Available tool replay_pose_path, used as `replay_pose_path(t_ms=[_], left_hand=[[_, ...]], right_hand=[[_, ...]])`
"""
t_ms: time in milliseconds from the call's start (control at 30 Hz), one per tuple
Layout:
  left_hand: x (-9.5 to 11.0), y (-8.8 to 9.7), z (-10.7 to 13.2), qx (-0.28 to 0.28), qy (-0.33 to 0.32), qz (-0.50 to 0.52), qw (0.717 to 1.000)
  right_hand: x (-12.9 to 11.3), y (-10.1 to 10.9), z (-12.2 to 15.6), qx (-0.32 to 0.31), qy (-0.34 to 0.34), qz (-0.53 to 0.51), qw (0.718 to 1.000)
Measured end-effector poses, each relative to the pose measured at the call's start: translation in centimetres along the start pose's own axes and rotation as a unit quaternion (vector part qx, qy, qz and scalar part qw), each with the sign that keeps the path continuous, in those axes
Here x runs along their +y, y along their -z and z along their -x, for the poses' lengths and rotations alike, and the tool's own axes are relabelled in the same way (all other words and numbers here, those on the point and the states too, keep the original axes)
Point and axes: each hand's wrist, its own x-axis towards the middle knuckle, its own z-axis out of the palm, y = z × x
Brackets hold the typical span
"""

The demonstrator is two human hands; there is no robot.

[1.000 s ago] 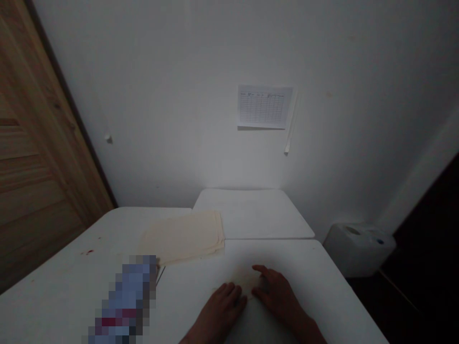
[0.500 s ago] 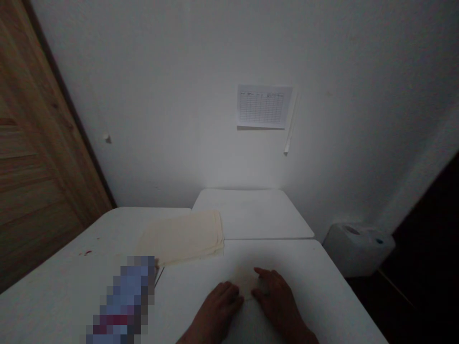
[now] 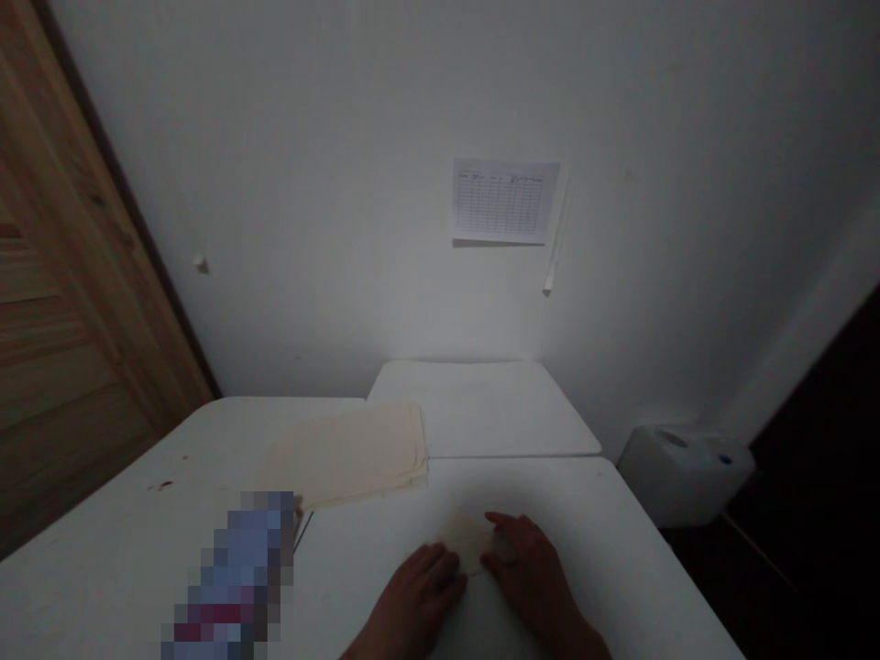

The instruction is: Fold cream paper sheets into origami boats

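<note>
My left hand point(image 3: 419, 591) and my right hand point(image 3: 529, 573) lie on a white table point(image 3: 357, 568), fingers pointing towards each other. Between them is a pale cream cloth point(image 3: 467, 541), faint in the dim light. My right fingers rest on its right side, and my left fingertips reach its left edge. Neither hand visibly grips it. Further back to the left lies a folded stack of cream cloth point(image 3: 347, 454). A pixelated patch point(image 3: 237, 577) hides something at the lower left, next to the stack's front corner.
A second white table point(image 3: 485, 408) adjoins at the back, below a wall with a paper chart point(image 3: 505, 202). A wooden door point(image 3: 75, 275) stands at the left. A white plastic container point(image 3: 684, 477) sits beyond the right table edge. A small red stain point(image 3: 163, 486) marks the table.
Both hands stay almost where they were on the cloth. The whole view has drifted very slightly, and the scene looks a little darker.
</note>
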Motion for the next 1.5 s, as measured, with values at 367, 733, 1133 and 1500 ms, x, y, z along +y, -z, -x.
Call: replay_pose_path(t_ms=[367, 733, 1133, 1500], left_hand=[[0.2, 0.5, -0.5, -0.016, 0.021, 0.032, 0.999], [0.1, 0.5, -0.6, 0.033, 0.034, 0.075, 0.996], [0.2, 0.9, -0.9, 0.046, 0.029, 0.067, 0.996], [0.3, 1.3, -0.9, 0.025, 0.041, 0.079, 0.996]], right_hand=[[0.0, 0.0, 0.1, 0.017, 0.025, 0.011, 0.999], [-1.8, 0.5, 1.6, 0.036, 0.175, 0.088, 0.980], [-0.2, 1.2, 3.4, 0.032, 0.149, 0.147, 0.977], [2.1, 2.3, 4.9, 0.052, 0.097, 0.195, 0.975]])
